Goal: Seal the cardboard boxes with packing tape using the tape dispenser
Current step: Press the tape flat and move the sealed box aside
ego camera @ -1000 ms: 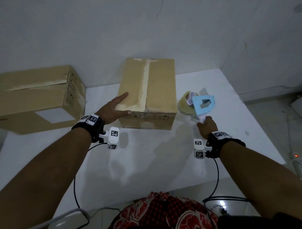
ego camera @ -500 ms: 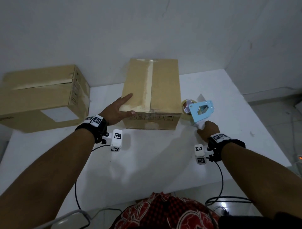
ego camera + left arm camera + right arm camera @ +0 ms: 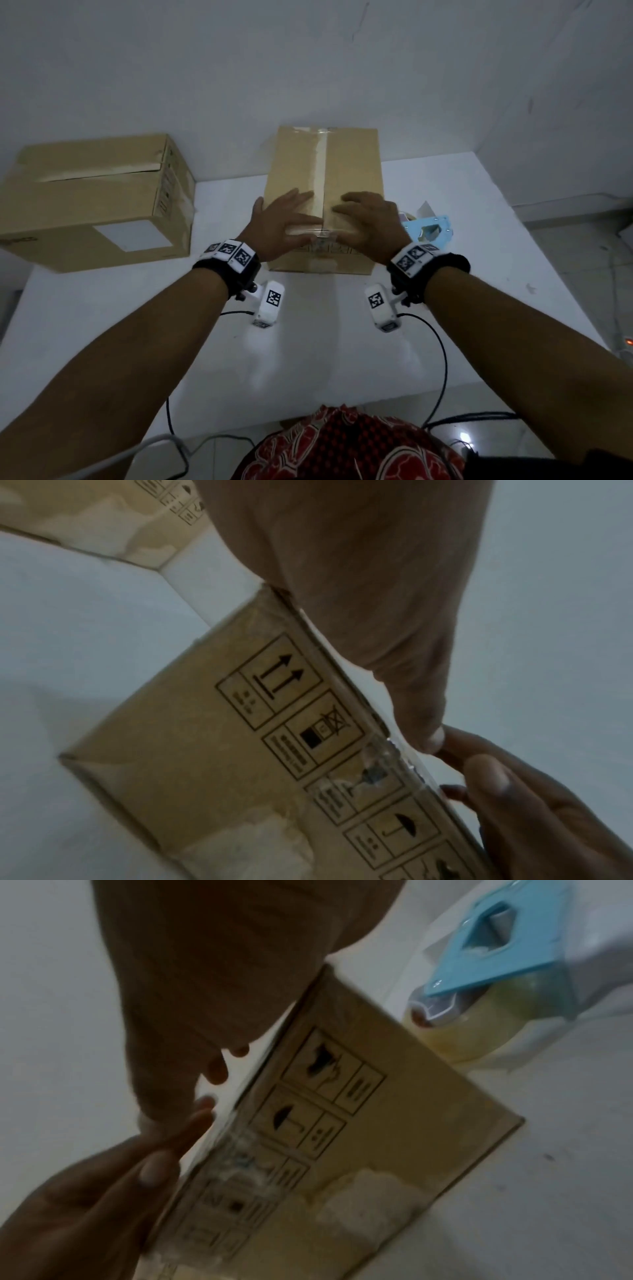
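Right hand (image 3: 368, 221) has released the tape dispenser (image 3: 428, 229) and moved onto the box top; left hand (image 3: 282, 222) has shifted toward the centre seam.

Both hands lie flat with fingers extended, side by side, pressing the near end of the taped cardboard box (image 3: 356, 164) at frame centre, one on each side of the tape strip (image 3: 321, 171); neither hand grips anything. Left-wrist and right-wrist views show clear tape folded over the near top edge onto the front face with its printed handling symbols (image 3: 274, 685). Blue tape dispenser lies on the white table (image 3: 325, 359) just right of the box, below the right hand in frame. Second cardboard box (image 3: 89, 192) stands at frame left, well apart, its top seam unsealed.
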### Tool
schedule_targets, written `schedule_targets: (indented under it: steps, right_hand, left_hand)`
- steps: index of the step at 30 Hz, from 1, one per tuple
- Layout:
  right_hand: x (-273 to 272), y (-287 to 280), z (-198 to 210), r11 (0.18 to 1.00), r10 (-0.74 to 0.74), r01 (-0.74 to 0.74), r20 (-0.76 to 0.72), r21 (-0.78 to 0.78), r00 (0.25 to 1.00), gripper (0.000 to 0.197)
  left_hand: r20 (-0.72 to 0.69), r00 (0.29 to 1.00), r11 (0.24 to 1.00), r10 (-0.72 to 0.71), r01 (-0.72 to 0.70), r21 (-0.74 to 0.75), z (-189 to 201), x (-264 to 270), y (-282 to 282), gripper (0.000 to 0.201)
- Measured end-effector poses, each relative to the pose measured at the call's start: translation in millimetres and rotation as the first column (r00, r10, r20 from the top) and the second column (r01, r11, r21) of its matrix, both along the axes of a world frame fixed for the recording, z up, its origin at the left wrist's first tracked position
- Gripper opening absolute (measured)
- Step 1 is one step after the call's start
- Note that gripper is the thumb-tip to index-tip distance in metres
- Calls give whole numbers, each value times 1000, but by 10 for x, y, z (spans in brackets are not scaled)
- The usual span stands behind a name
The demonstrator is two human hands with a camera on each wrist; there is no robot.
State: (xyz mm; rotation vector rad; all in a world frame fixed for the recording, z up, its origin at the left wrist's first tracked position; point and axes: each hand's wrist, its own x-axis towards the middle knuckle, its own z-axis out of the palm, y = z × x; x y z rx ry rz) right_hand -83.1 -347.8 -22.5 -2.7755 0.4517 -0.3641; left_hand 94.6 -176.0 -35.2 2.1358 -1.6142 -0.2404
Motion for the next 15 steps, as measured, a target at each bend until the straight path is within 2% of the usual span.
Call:
schedule_targets:
  steps: [2,3,8,10,12,15]
  right_hand:
    - [103,39,-38,993,45,-61,-144,-102,988,53]
    - [120,40,-55,991,43,-64,-164,-122,985,52]
    - [64,-31,-63,980,108,-129,-143,-149,984,51]
    - [-24,-110,-73,978,156,-172,-127,-123,980,51]
    - [-139,-192,-112,973,203,-212,-94,-92,975,55]
    - [-193,-206,-179,974,201,-204,-43,-96,979,51]
  left_hand:
    - [2,1000,999,26,-25,-24,-37,-14,-9,28]
    - [-5,999,999,37,-37,-34,-53,-6,1,27]
    - [37,999,998,39,-37,-51,-81,21,46,27]
    - [42,999,998,30,-27,-63,-100,56,114,32]
    - [18,1000,997,19,-18,-72,-143,76,202,38]
    - [-40,999,988,13,-19,-155,-222,45,268,36]
